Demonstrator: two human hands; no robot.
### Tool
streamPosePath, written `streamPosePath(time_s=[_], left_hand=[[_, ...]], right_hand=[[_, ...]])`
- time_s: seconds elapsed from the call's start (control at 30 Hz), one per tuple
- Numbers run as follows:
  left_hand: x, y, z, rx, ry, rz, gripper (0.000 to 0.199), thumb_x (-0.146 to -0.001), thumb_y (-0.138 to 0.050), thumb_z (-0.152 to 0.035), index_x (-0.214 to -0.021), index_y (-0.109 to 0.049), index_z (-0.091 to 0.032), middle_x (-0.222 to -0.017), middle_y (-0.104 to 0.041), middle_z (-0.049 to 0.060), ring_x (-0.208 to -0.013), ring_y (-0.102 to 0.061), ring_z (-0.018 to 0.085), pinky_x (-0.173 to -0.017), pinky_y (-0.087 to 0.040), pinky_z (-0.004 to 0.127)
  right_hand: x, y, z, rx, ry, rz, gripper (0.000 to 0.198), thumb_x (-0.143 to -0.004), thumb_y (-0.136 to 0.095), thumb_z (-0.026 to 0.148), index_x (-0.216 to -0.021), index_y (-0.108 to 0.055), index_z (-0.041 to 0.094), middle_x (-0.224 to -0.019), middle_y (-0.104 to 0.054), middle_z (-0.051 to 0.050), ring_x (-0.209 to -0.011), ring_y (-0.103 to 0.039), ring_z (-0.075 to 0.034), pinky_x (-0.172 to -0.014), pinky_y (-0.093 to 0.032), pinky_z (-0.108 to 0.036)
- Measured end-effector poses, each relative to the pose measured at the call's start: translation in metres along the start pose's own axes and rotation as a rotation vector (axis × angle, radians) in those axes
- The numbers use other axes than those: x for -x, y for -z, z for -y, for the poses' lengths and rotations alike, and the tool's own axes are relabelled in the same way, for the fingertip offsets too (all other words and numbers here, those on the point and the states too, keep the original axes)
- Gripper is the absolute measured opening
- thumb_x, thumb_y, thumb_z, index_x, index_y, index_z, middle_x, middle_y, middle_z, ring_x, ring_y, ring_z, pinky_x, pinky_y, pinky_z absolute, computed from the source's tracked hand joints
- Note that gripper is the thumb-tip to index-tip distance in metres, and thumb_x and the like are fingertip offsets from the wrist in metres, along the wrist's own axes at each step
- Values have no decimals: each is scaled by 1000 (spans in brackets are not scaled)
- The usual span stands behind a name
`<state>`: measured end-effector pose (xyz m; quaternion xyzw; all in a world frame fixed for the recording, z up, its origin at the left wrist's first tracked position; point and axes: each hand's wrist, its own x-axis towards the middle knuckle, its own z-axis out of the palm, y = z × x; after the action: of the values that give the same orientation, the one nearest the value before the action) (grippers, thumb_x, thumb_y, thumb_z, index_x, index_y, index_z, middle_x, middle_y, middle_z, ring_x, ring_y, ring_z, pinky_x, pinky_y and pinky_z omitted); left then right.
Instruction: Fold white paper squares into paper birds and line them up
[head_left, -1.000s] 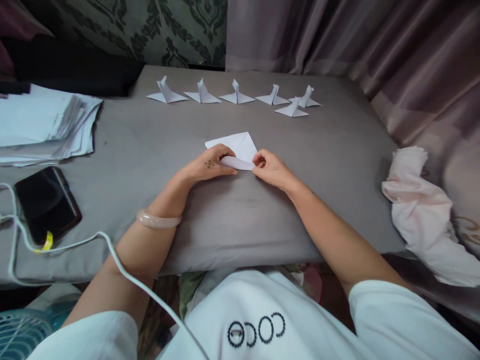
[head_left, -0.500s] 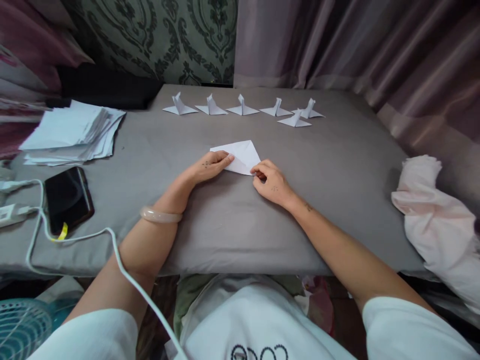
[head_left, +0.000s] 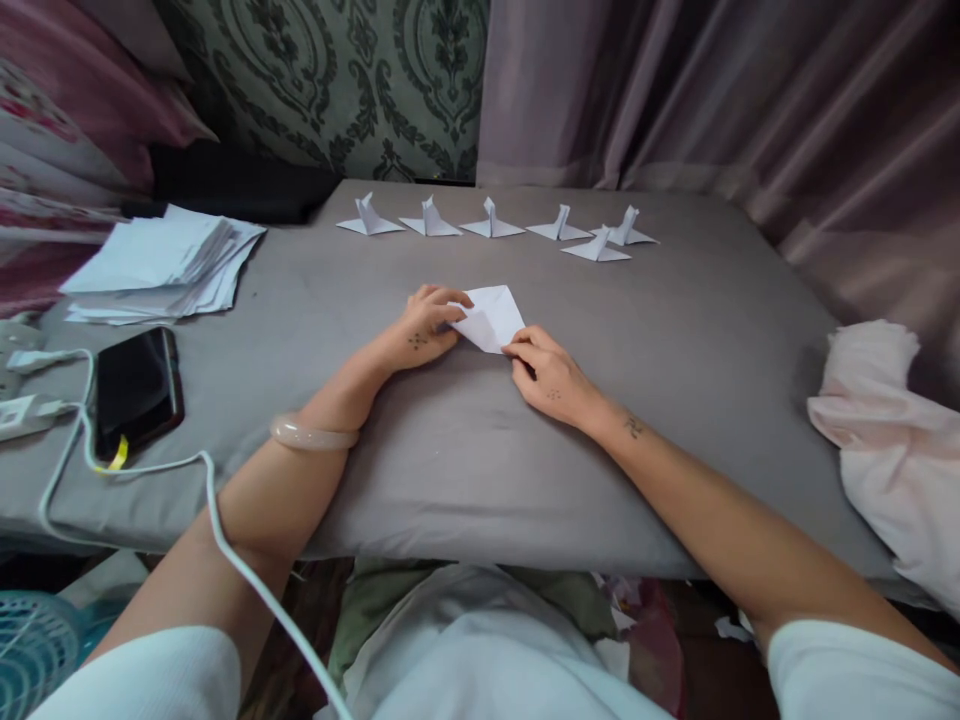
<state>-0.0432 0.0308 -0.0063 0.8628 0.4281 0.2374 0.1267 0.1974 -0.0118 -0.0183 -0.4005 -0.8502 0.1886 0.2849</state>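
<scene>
A sheet of white paper [head_left: 495, 312], partly folded, lies on the grey-covered table between my two hands. My left hand [head_left: 429, 325] grips its left side, the fingers bent over a raised flap and the thumb beneath them. At the lower right corner, my right hand [head_left: 551, 368] pinches the paper between thumb and forefinger. Beyond it, several folded white paper figures [head_left: 491, 220] with flat wings and upright points stand in a row, one [head_left: 598, 246] set forward of the others at the right.
On the left sits a stack of white paper [head_left: 161, 255]. Nearer me lie a black phone [head_left: 139, 390] and a white cable [head_left: 217, 530] that crosses over my left forearm. A pale pink cloth [head_left: 870, 410] is bunched at the right edge. Curtains [head_left: 675, 90] hang behind.
The left part of the paper has been folded over toward the right, so the sheet looks narrower. My left hand has its fingers lifted and curled at the fold. The view has shifted slightly.
</scene>
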Motion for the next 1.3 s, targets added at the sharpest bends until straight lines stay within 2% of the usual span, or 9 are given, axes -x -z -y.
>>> streamPosePath(time_s=[0.1, 0.2, 0.3, 0.37, 0.5, 0.73, 0.93, 1.1, 1.3], left_hand=[[-2, -5, -5, -102, 52, -133, 20, -84, -58, -25, -104, -64, -22, -138, -50, 10, -129, -38, 28, -106, -29, 47], [-4, -9, -11, -156, 93, -240, 50, -80, -70, -36, -124, -52, -21, -145, -37, 18, -132, -35, 31, -106, -30, 47], [-5, -12, -17, -173, 100, -311, 55, -78, -73, -43, -121, -50, -19, -135, -44, 19, -126, -41, 31, -103, -34, 45], [-5, -14, -21, -147, 64, -275, 38, -82, -68, -42, -109, -54, -19, -120, -53, 15, -115, -48, 27, -99, -38, 42], [-4, -17, -27, -23, -45, -76, 12, -90, -55, -30, -88, -58, -19, -97, -61, 8, -90, -57, 19, -86, -45, 34], [-3, -14, -34, 183, 62, 30, 12, -86, -54, -22, -85, -65, -18, -89, -66, 4, -78, -60, 14, -73, -46, 26], [-3, -14, -29, 175, -26, 50, 15, -86, -54, -17, -86, -68, -17, -91, -67, 4, -80, -62, 14, -73, -45, 25], [-2, -16, -23, 172, -97, 41, 16, -87, -53, -15, -86, -69, -17, -90, -67, 4, -80, -62, 14, -73, -46, 25], [-2, -17, -21, 163, -140, 18, 16, -88, -54, -16, -89, -69, -16, -94, -68, 6, -83, -64, 15, -75, -48, 25]], right_hand=[[1, -1, 1, 2, 11, -12, 34, -87, -41, 11, -106, -68, 17, -107, -58, -13, -97, -58, -22, -92, -47, -38], [2, -2, 2, 6, 16, -14, 36, -87, -41, 10, -108, -69, 18, -108, -58, -12, -100, -58, -22, -94, -47, -39], [2, -1, 3, 5, 14, -6, 36, -88, -42, 10, -109, -69, 19, -109, -58, -12, -103, -58, -23, -97, -46, -40], [3, 0, 3, -10, 5, -5, 36, -88, -42, 10, -109, -69, 21, -110, -57, -11, -104, -58, -23, -98, -46, -40], [3, 1, 2, -60, -57, 1, 35, -87, -44, 12, -107, -71, 23, -110, -58, -9, -101, -59, -22, -96, -47, -39], [-3, 4, -3, -245, -278, 0, 26, -80, -54, 14, -93, -74, 24, -110, -63, -5, -90, -63, -17, -87, -50, -34], [-9, 9, -6, -355, -428, 8, 13, -78, -61, 26, -81, -73, 23, -104, -67, -4, -91, -63, -20, -85, -47, -35], [-13, 13, -2, -370, -543, 18, 37, -83, -56, 53, -71, -70, 21, -100, -67, -4, -87, -60, -20, -78, -44, -33], [-15, 9, -1, -279, -539, -16, 35, -84, -55, 47, -68, -65, 18, -83, -63, -4, -75, -54, -16, -70, -40, -29]])
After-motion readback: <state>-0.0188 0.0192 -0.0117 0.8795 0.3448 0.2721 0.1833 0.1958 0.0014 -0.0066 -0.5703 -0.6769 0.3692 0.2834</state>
